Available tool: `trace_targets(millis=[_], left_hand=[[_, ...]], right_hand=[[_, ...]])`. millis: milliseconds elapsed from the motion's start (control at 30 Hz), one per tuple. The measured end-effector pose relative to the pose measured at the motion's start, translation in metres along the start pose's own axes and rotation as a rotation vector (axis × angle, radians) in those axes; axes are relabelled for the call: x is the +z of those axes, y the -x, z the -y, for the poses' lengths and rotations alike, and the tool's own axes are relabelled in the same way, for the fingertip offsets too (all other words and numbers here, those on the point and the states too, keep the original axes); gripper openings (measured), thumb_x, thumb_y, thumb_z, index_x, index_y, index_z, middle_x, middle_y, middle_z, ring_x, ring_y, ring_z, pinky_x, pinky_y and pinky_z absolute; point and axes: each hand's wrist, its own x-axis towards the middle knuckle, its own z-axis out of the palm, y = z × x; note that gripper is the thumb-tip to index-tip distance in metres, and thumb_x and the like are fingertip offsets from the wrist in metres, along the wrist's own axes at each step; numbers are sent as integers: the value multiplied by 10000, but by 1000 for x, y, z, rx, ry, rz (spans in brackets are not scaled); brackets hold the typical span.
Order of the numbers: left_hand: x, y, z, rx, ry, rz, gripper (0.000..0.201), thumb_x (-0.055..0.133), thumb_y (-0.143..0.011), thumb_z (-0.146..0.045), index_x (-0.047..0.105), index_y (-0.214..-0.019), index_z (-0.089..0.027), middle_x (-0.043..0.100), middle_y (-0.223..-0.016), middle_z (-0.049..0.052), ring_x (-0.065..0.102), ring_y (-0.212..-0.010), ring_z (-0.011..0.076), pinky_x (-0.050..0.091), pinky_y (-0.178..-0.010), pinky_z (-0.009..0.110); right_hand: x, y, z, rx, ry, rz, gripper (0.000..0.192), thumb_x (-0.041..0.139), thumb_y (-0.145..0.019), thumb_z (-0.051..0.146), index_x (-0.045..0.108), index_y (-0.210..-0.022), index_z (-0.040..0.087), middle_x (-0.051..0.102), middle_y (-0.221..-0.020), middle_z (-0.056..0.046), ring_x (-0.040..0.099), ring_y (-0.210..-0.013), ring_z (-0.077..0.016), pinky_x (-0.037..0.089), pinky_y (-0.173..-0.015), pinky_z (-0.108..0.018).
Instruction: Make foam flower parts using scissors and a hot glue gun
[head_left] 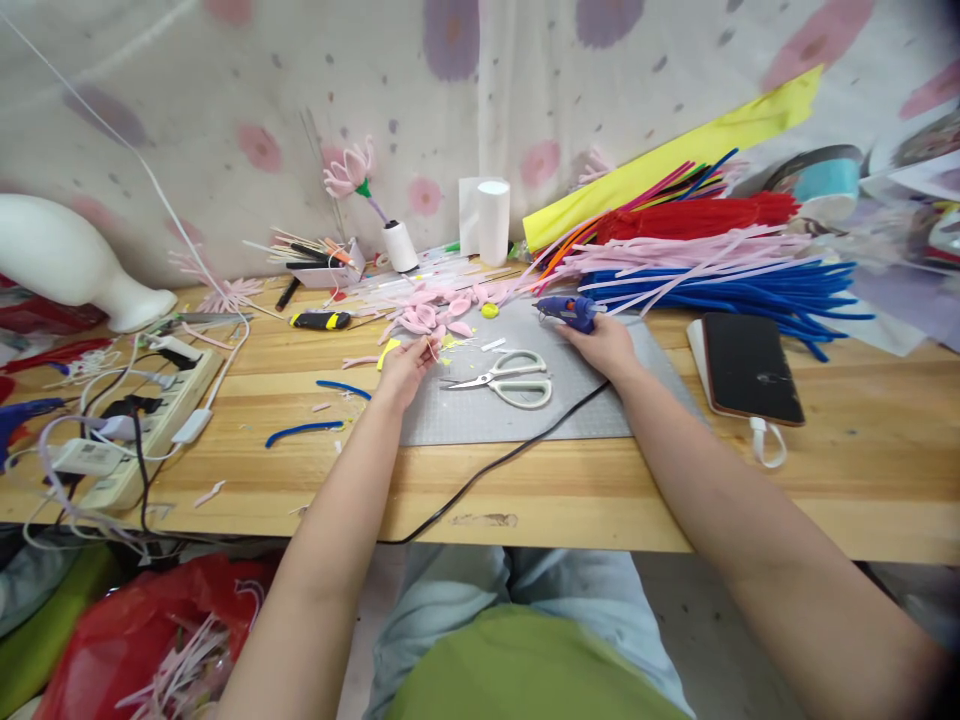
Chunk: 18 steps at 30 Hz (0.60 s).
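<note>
Wooden table with grey mat, power strip, yellow-black cutter.

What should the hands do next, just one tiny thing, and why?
Perhaps bring the glue gun closer to the left hand. The right hand holds it with its nose facing that way, but apart from the left hand, which seems to pinch something too small to make out.

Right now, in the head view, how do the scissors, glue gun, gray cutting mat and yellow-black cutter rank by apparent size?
Largest to smallest:
1. Gray cutting mat
2. Scissors
3. Glue gun, partly hidden by the right hand
4. Yellow-black cutter
</note>
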Motion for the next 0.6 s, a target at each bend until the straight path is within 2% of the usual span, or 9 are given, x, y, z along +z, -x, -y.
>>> trace_targets(millis=[133,267,500,600], left_hand=[[0,2,-3,17,-42,-10,151,734,-644,-240,631,-650,-129,640,-647,33,567,-606,63,457,-658,202],[-2,-4,-2,107,-179,-23,217,765,-575,-289,633,-638,-129,618,-604,17,540,-580,74,443,-633,213],[-3,-13,-13,460,-753,-54,178,675,-666,-287,596,-560,-168,522,-525,-14,431,-558,107,341,-621,238],[0,-11,-23,511,-951,-60,165,686,-664,-262,591,-556,-182,525,-547,8,472,-634,150,331,-674,261]], right_hand=[[1,0,-2,-15,34,10,503,554,-696,605,667,-954,188,691,-943,-121,618,-892,-297,458,-738,-392],[0,0,-3,7,53,-22,547,570,-705,550,602,-1113,187,676,-1008,-132,614,-923,-310,457,-758,-410],[-2,0,-3,26,53,-25,560,561,-724,499,564,-1182,177,658,-1066,-149,604,-958,-324,448,-789,-431],[-3,1,-2,33,47,-22,554,560,-725,493,562,-1179,176,657,-1071,-144,602,-959,-317,450,-790,-424]])
